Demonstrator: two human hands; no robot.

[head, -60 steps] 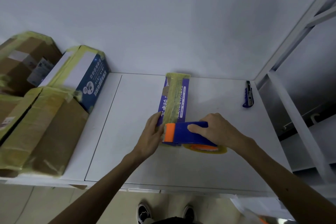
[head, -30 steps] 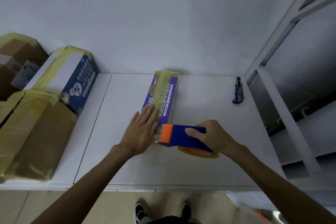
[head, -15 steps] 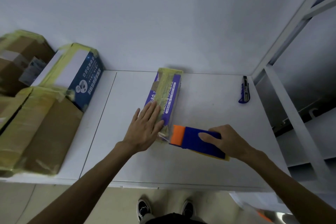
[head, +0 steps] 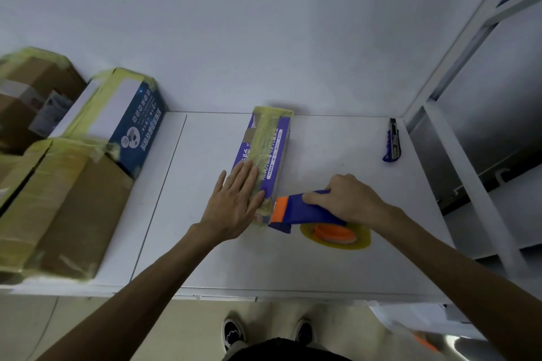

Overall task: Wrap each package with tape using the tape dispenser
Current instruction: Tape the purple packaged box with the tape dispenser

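The right hand (head: 349,202), gripping the tape dispenser (head: 299,209), has tipped it back against the purple package (head: 268,143) while the flat left hand (head: 234,205) presses down, so this strip is probably nearly finished.

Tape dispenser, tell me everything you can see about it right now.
The tape dispenser has a blue, plastic-looking body with an orange front end. An orange hub under the body carries a yellowish, see-through tape roll. It is tipped so that the roll's flat face shows to the camera, low over the white table. The right hand grips the body from above, fingers curled round it. The orange end sits at the near end of the purple package; contact cannot be told.
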